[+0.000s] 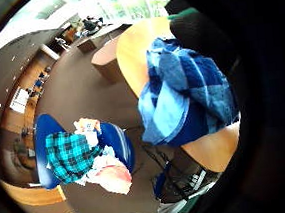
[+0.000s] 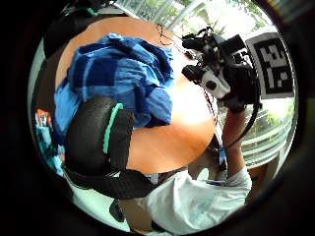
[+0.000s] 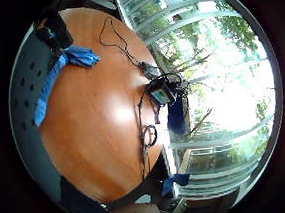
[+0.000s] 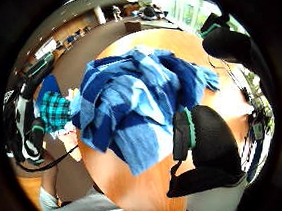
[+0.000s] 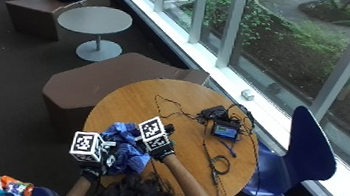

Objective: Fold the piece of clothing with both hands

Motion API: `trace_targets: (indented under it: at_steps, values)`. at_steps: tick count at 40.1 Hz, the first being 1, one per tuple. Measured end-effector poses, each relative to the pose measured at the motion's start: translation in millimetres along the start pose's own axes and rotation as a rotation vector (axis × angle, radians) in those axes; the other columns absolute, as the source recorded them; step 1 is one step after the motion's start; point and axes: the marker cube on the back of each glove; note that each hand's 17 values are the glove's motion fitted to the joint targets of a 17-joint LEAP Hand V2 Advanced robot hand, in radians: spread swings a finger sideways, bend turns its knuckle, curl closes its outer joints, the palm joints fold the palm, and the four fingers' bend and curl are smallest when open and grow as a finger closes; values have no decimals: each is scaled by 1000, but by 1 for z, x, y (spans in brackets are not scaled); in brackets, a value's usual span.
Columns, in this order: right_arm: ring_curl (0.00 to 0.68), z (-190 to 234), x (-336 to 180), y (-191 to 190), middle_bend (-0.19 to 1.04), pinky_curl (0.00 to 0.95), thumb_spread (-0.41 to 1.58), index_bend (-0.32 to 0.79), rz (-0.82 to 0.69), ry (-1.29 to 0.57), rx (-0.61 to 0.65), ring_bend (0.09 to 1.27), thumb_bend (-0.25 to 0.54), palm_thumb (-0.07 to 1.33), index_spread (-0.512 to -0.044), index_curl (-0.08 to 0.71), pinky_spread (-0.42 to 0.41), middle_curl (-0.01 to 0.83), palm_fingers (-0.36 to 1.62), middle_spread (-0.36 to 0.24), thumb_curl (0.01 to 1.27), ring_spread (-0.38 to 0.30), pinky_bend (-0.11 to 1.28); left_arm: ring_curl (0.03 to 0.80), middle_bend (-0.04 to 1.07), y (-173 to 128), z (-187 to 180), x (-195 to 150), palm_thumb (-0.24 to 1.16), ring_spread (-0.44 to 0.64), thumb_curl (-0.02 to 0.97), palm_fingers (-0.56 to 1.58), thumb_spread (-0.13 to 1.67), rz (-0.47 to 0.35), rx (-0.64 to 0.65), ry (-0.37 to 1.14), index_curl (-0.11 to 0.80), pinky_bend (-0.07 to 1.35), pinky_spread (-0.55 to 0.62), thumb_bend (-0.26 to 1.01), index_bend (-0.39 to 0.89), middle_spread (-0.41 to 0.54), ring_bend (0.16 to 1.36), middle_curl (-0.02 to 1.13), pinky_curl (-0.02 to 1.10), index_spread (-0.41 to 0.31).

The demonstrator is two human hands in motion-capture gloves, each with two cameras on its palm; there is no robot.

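From above, the blue checked garment [image 5: 125, 151] lies bunched near the edge of the round wooden table [image 5: 127, 102] closest to the person, between the left hand [image 5: 94, 167] and the right hand [image 5: 159, 149]. Both hands sit right at the heap; whether their fingers pinch cloth I cannot tell. A small device [image 5: 227, 130] with cables lies well apart, toward the window.

The left palm views show the crumpled garment [image 2: 123, 73] overhanging the table's edge, with no clear long axis.

The right thumb-side view shows the same heap beside a gloved finger [image 4: 210, 142]. Judging from this, both hands are about equally near.

A blue chair [image 5: 305, 154] stands beside the table.
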Motion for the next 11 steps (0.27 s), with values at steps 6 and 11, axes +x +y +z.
trace_targets:
  at_steps: [6,11]
  values:
    - [363,12,16,23,181,371,1244,119,43,-35,-30,332,-30,697,-376,305,-82,387,756,-330,379,-291,365,334,175,-15,5,18,279,80,283,533,1246,53,-61,-78,367,318,276,-14,151,-34,503,366,362,-137]
    - [359,17,27,35,185,363,1247,123,86,-59,-21,327,-21,678,-376,296,-50,387,730,-303,380,-274,346,335,173,-35,-3,20,280,79,283,531,1246,83,26,-188,365,319,272,-15,149,-36,504,366,363,-137]
